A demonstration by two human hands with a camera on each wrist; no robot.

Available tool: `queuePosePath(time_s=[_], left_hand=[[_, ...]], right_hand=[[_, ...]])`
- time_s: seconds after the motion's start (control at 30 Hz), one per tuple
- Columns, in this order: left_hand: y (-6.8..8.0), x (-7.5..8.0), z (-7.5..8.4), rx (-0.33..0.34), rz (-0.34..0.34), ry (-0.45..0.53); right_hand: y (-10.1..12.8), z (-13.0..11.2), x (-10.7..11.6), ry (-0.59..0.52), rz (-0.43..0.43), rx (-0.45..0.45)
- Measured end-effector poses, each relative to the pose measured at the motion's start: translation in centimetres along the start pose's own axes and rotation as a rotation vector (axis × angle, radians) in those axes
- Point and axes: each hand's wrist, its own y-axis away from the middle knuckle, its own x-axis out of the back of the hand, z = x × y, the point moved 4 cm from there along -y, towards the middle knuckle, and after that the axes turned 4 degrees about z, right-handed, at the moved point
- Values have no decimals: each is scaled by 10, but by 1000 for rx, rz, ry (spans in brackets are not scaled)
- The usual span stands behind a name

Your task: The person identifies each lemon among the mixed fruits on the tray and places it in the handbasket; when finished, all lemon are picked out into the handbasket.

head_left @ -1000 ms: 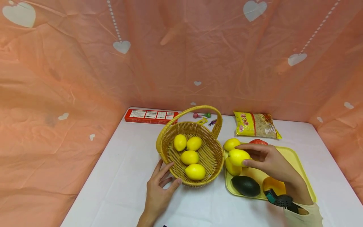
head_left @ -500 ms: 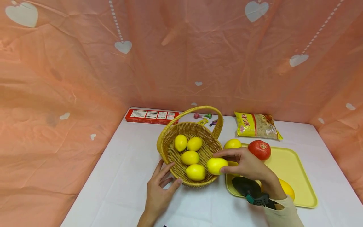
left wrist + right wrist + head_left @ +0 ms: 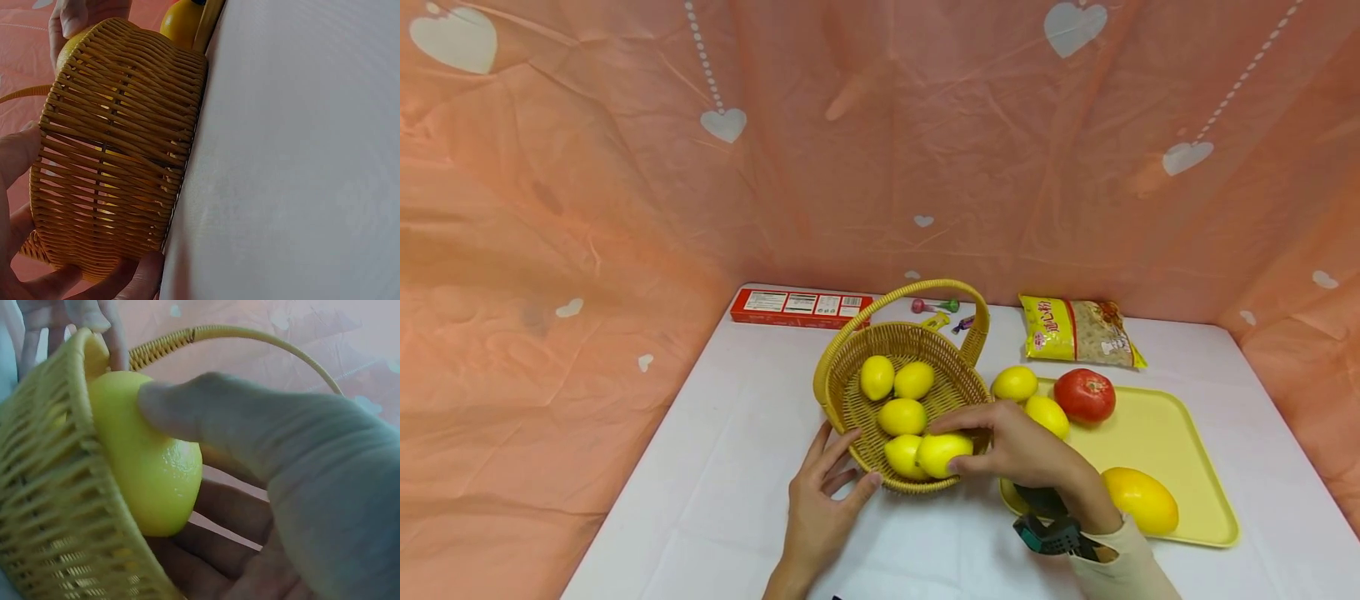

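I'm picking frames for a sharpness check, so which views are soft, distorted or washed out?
Head view: evenly lit and sharp, wide-angle bend at the edges, soft shadows under the basket. Left wrist view: weave crisp, the tablecloth nearly featureless white, the left hand blurred. Right wrist view: the right hand fills the frame, out of focus; the lemon is fairly clear.

1. Bright, even light with a warm pink cast from above; head view bends at its edges.
2. Soft shadow lies under the right hand (image 3: 1022, 454).
3. Right wrist view: thumb (image 3: 206, 412) blurred, close.
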Motion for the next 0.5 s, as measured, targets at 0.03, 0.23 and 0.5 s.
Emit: queuePosePath(time_s=[0.03, 0.23, 0.5], left_hand=[[0, 0, 0, 0, 1, -5], [0, 0, 0, -7, 4, -25], [1, 0, -2, -12, 6, -30]], right_hand=[[-1, -1, -2, -12, -6, 3], [-10, -4, -18, 3, -21, 11], [-15, -12, -23, -44, 27, 20]])
